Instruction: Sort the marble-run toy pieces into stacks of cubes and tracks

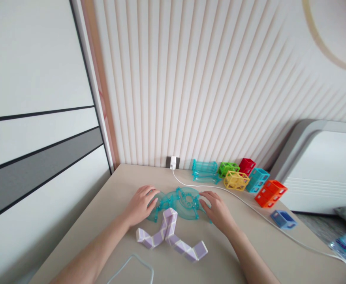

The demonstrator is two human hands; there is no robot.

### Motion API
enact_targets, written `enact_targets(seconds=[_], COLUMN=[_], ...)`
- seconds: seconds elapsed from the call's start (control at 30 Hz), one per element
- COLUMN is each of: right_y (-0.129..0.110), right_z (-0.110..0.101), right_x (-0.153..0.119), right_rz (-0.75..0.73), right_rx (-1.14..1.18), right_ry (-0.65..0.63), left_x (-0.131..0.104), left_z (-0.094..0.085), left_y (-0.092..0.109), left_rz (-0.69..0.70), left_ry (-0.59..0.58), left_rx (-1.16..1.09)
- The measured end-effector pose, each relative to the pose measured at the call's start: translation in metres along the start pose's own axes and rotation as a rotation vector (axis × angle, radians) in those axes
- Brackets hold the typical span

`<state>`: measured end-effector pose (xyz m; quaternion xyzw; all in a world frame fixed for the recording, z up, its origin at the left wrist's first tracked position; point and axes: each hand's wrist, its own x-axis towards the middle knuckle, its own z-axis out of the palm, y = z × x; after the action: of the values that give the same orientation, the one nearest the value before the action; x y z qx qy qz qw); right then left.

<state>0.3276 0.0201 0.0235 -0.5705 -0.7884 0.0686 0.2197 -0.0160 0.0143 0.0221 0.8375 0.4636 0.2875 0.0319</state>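
Note:
Translucent teal plastic pieces (177, 201) lie together in the middle of the table (102, 221). At their left end, my left hand (141, 201) rests with its fingers curved and apart, touching the edge. My right hand (216, 207) touches the right end, thumb and fingers spread. Neither hand grips anything. Just in front of the teal pieces, between my forearms, lies a purple and white folding snake toy (168, 232), bent into several angled segments.
Along the back right stand a teal rack-like piece (205, 171) and green, yellow (236, 180), red, teal and orange (270, 193) frame blocks, with a blue one (283, 219) nearer. A white cable (244, 201) runs from a wall plug (173, 162) across the right side.

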Motion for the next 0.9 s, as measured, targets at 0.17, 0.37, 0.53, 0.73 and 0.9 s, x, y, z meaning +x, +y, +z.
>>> enact_targets(seconds=[0.17,0.37,0.53,0.73,0.9], right_y=[0.008,0.011,0.017,0.016,0.014], right_z=[0.003,0.007,0.002,-0.005,-0.008], right_x=[-0.001,-0.001,-0.004,-0.006,-0.006], right_rz=[0.035,0.023,0.068,0.093,0.105], right_rx=[-0.032,-0.030,-0.054,-0.133,-0.115], right_ry=[-0.076,-0.090,-0.134,-0.230,-0.234], left_x=[-0.001,-0.001,0.000,-0.003,-0.003], left_z=[0.005,0.006,0.005,0.012,0.013], left_y=[-0.001,-0.002,-0.014,-0.030,-0.030], left_rz=[-0.019,-0.024,-0.096,-0.254,-0.328], left_ry=[-0.035,-0.012,0.096,0.081,0.029], left_rx=[-0.017,0.006,0.050,0.045,0.011])
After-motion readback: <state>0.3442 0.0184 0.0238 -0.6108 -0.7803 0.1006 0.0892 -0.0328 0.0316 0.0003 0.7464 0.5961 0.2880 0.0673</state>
